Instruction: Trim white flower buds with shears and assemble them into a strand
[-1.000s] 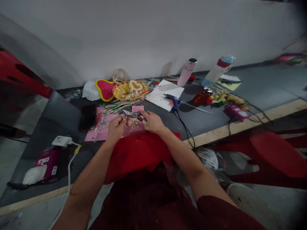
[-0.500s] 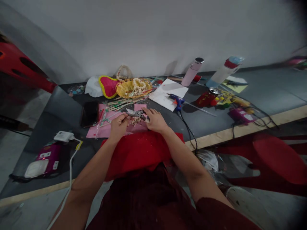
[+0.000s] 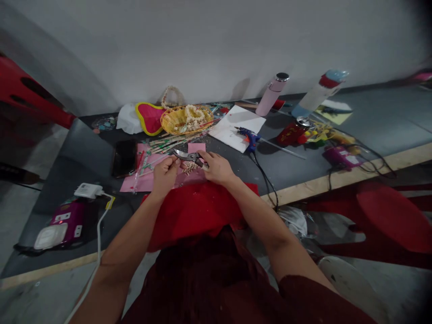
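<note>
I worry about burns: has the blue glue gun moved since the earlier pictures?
No: the glue gun keeps its place relative to the white sheet and pink bottle.

The right hand (image 3: 218,167) partly hides the shears (image 3: 190,156) — a pink thing (image 3: 423,76), far right, blurs.

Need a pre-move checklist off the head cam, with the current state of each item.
1. Shears held in right hand: ok.
2. Left hand well clear of the blade: not ok, fingertips right by its tip.
3. Small piece in left hand's grip: cannot tell, too small.
4. Beige bits on pink paper: ok.
5. Glue gun apart from both hands: ok.
</note>
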A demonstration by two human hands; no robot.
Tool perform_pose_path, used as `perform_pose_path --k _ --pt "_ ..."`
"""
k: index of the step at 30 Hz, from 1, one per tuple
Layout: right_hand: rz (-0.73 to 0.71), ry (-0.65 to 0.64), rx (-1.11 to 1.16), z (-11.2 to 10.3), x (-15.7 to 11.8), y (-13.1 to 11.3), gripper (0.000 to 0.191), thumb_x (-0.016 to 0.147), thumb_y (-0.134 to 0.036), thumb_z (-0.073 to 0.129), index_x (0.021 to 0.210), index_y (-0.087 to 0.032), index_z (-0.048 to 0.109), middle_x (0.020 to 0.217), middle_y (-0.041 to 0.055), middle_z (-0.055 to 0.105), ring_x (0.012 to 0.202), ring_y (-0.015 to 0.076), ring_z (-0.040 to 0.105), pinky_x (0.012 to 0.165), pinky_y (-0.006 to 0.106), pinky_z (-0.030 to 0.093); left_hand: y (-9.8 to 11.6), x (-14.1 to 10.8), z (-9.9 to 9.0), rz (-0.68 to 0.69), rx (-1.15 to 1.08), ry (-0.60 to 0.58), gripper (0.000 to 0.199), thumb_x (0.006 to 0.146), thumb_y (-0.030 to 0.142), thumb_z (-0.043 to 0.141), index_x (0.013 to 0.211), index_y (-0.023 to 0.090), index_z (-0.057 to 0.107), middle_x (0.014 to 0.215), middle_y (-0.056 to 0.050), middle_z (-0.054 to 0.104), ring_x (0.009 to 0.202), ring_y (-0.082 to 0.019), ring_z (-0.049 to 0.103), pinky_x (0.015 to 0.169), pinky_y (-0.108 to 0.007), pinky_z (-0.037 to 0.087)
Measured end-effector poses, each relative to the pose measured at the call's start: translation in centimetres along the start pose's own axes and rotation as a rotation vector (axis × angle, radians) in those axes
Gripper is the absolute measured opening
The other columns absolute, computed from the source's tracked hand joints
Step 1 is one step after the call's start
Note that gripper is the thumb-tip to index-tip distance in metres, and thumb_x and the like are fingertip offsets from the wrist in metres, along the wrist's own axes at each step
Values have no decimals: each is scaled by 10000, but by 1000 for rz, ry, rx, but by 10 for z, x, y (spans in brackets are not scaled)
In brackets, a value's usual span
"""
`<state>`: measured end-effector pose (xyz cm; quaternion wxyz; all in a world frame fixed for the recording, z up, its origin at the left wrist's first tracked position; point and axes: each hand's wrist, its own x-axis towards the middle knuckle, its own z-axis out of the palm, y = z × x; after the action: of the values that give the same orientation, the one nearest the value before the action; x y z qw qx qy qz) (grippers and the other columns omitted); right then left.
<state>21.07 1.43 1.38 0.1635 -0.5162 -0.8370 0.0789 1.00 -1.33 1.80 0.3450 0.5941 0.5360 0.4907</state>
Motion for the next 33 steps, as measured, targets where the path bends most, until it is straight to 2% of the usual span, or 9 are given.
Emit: perform_pose_path --k 4,7,12,17,20,28,33 --pt "-22 19 -30 2 1 4 561 852 -316 503 1396 -221 402 1181 102 598 1057 268 541 899 372 418 -2 2 1 -1 -62 -31 242 844 340 540 732 160 656 710 -25 670 508 -84 447 459 -198 321" --pt "-49 19 -38 3 2 9 641 814 -259 517 1432 -209 351 1252 112 558 1116 278 502 925 396 410 -3 3 0 -39 -129 -100 246 828 350 554 716 158 660 666 -25 658 481 -80 432 432 -200 277" --pt "-94 7 -14 2 3 14 692 783 -219 521 1447 -216 325 1268 107 537 1136 282 480 932 418 412 -5 5 -2 -130 -328 -205 269 770 400 632 700 141 647 642 -36 668 399 -39 323 405 -192 210" --pt "-134 -13 13 3 4 20 739 746 -175 536 1450 -217 319 1282 107 530 1156 283 468 951 426 403 -1 5 -4 -289 -486 -293 321 665 425 737 722 125 637 539 -40 643 352 -23 297 385 -173 167" --pt "-147 -1 23 4 4 21 710 767 -191 537 1446 -222 332 1248 103 554 1129 278 492 944 417 410 1 5 -5 -336 -518 -302 337 631 420 768 712 122 634 517 -42 636 340 -19 306 375 -164 156" --pt "-118 30 35 2 1 11 571 823 -223 526 1386 -235 430 1093 78 631 959 234 582 841 317 445 5 6 -8 -319 -540 -260 368 646 456 760 698 123 615 493 -31 617 322 -10 288 359 -154 162" --pt "-135 35 62 2 3 14 609 784 -182 536 1383 -210 434 1097 92 625 994 243 570 886 340 438 7 4 -4 -280 -560 -256 381 646 463 767 714 118 621 520 -35 632 333 -6 296 363 -150 176"
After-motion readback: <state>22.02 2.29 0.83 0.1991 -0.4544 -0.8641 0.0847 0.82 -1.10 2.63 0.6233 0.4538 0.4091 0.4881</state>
